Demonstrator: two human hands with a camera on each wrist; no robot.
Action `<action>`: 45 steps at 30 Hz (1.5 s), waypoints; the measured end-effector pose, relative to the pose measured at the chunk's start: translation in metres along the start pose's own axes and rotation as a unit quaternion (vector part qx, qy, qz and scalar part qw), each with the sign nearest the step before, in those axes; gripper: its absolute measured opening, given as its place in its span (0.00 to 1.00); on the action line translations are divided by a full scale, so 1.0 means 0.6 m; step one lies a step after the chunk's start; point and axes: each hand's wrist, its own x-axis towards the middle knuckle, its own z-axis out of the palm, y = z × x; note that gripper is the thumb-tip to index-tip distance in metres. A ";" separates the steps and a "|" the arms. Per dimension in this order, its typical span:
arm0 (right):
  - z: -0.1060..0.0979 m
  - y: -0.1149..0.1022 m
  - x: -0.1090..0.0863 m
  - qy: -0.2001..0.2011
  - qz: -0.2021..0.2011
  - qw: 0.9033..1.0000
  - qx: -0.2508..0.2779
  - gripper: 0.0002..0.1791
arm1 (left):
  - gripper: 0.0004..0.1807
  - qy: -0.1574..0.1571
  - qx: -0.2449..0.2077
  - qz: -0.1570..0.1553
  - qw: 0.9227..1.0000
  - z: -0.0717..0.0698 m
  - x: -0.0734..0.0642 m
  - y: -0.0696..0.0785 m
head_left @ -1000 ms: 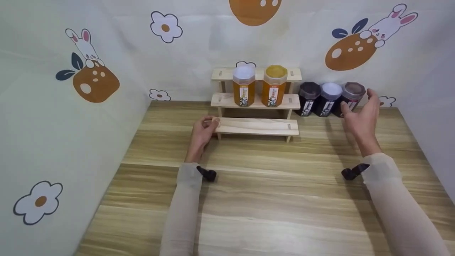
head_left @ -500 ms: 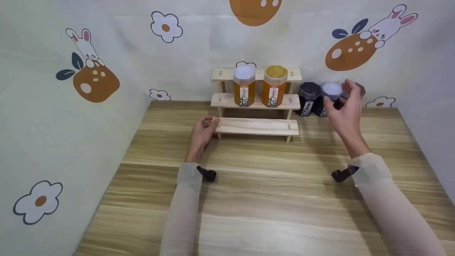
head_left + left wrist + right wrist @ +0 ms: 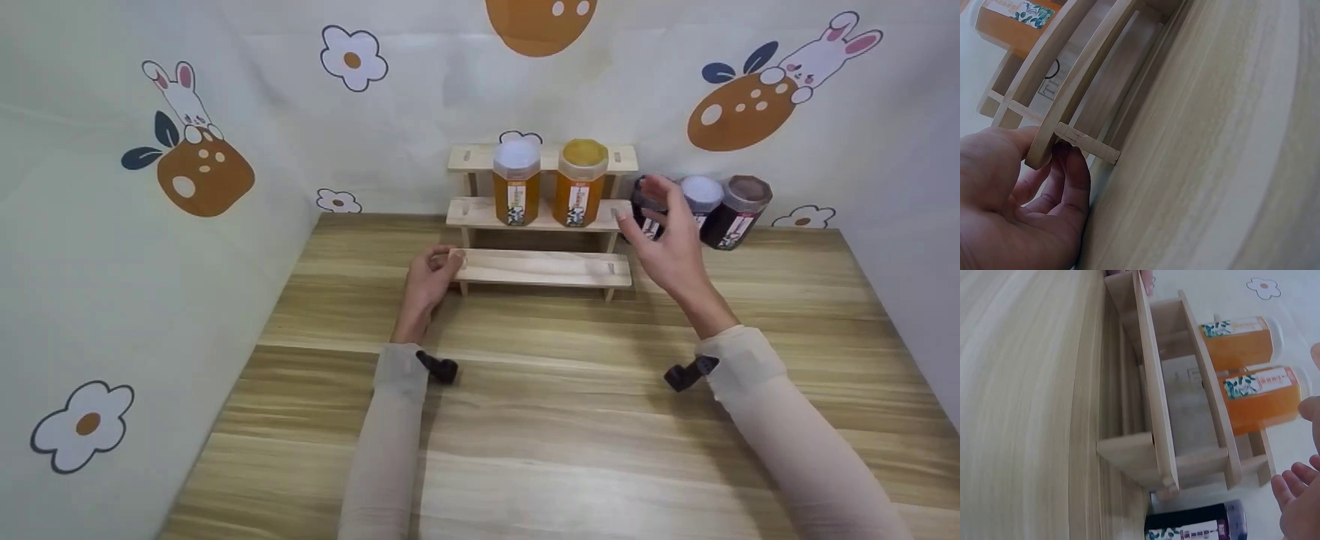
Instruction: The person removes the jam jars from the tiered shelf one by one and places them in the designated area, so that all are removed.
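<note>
My left hand (image 3: 427, 291) pinches the left end of the bottom step of a three-step wooden shelf (image 3: 532, 267). In the left wrist view its thumb is on top and the fingers curl beneath the board. My right hand (image 3: 673, 251) holds nothing, thumb and fingers spread apart, near the right end of the middle step. It overlaps the leftmost dark jar (image 3: 649, 229) in the head view. Two amber honey jars, one with a white lid (image 3: 517, 195) and one with a yellow lid (image 3: 579, 195), stand upright on the middle step.
Right of the shelf, along the back wall, stand a dark jar with a white lid (image 3: 703, 193) and another with a brownish lid (image 3: 739, 216). A patterned cloth wall (image 3: 420, 97) encloses the back and sides of the wooden table (image 3: 525, 420).
My right hand has moved left, from the brown-lidded jar past the white-lidded one to the leftmost dark jar and shelf end. My left hand has stayed on the shelf; the jars have not moved.
</note>
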 end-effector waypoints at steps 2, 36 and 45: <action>0.010 -0.006 -0.001 -0.009 0.003 1.000 0.015 0.37 | 0.19 -0.001 0.001 -0.001 1.000 0.000 0.000 0.000; 0.122 -0.011 0.032 -0.015 0.126 0.992 0.026 0.50 | 0.19 -0.004 0.005 -0.008 1.000 -0.003 0.005 -0.003; 0.119 -0.012 0.027 0.017 0.125 0.991 0.035 0.48 | 0.20 -0.018 0.000 -0.011 1.000 -0.003 0.004 -0.001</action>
